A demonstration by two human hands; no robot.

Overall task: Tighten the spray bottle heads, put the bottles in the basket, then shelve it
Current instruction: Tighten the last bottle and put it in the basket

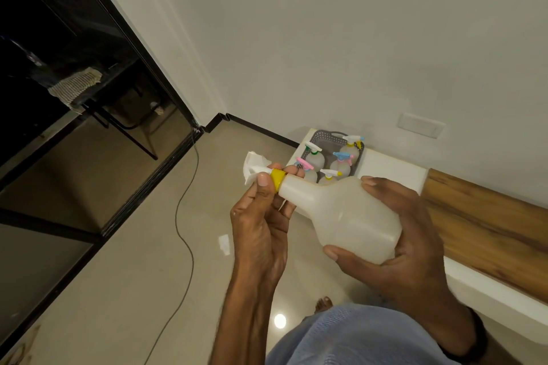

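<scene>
Item: translucent white spray bottle [344, 213], lying tilted in mid-air at frame centre, neck pointing toward 10 o'clock, base toward 4 o'clock. Right hand [406, 249] is cupping the bottle's body, its fingers [332, 253] wrapping the base from below with one fingertip showing over the shoulder. Left hand [261, 231] is gripping the neck end, thumb and fingers [262, 180] closing on the yellow collar [278, 180]; the white spray head [254, 168] is sticking out beyond them at 10 o'clock. Item: grey perforated basket [318, 137], sitting at 1 o'clock from the held bottle on the white end of the bench [391, 166], against the wall. Contents: five basket bottles [315, 159], standing upright, with white, blue and pink trigger heads and green, yellow and pink collars. The bench is continuing toward 4 o'clock with a wood-grain panel [486, 228]. Item: dark cable [182, 231], trailing across the beige floor [124, 275] at 8 o'clock. Blue garment [355, 338] and a bare foot [323, 304] are showing at 6 o'clock.
</scene>
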